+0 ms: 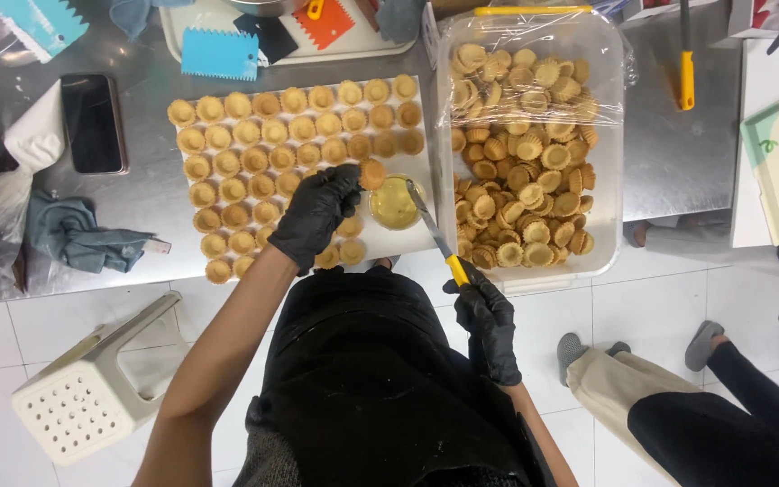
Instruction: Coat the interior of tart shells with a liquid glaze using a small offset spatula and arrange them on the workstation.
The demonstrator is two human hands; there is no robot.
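Left hand holds a tart shell; right hand holds a knife over a bowl.

The left hand, in a black glove, lies over the white board — its fingertips are closed on one shell, which sits at the finger ends, just above and left of the bowl, clear of the rows of shells on the board. The right hand, also gloved, is wrapped around the yellow handle of the knife; the blade runs up and left from the fingers, with its tip at the bowl's right rim. The bowl holds a pale yellow filling and stands on the board's right part. A clear tub of more shells stands just right of the board — partly covered with film. A phone lies well to the left.
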